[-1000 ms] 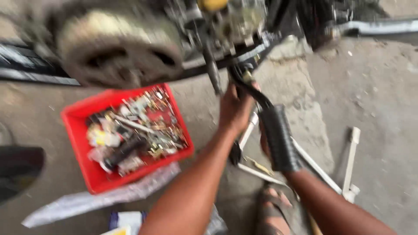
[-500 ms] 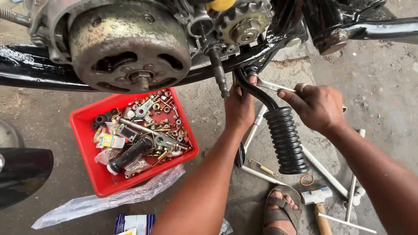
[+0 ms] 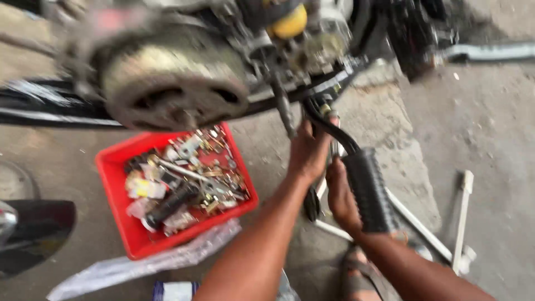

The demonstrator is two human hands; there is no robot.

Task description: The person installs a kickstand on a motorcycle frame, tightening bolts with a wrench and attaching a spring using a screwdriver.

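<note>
Under a motorcycle engine (image 3: 178, 83), the left hand (image 3: 309, 153) grips the lever's metal arm (image 3: 329, 125); the right hand (image 3: 341, 198) is closed around its ribbed black rubber grip (image 3: 370, 189).

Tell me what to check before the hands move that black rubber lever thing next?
1. Right hand grips the black ribbed rubber-covered lever: ok.
2. Left hand is steady at the lever's curved metal arm near the engine: ok.
3. Fastener at the lever's top is tight: cannot tell, too blurred.
4. Red plastic tray of small metal parts sits apart from the hands: ok.
5. Sandalled foot is out from under the lever: not ok.
</note>
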